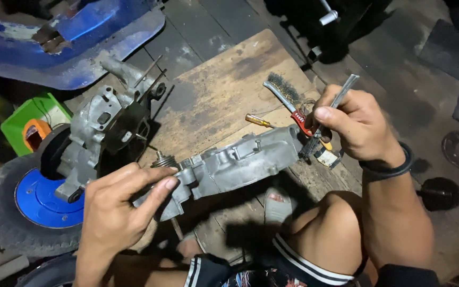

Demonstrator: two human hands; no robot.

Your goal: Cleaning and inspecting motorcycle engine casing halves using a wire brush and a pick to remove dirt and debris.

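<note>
A long grey metal engine casing [240, 162] lies across a worn wooden board [229, 90]. My left hand [120, 204] grips the casing's left end, fingers over a round threaded part [164, 160]. My right hand [354, 125] holds a thin metal tool [341, 91] upright, its lower end against the casing's right end. A wire brush with a red handle [288, 101] and a small orange-handled screwdriver [257, 120] lie on the board just behind the casing.
A larger grey engine block [99, 133] stands to the left beside a small wheel with a blue hub [38, 199]. A blue plastic body panel [75, 40] lies far left, a green box [27, 119] below it. My bare knee [330, 234] is in front.
</note>
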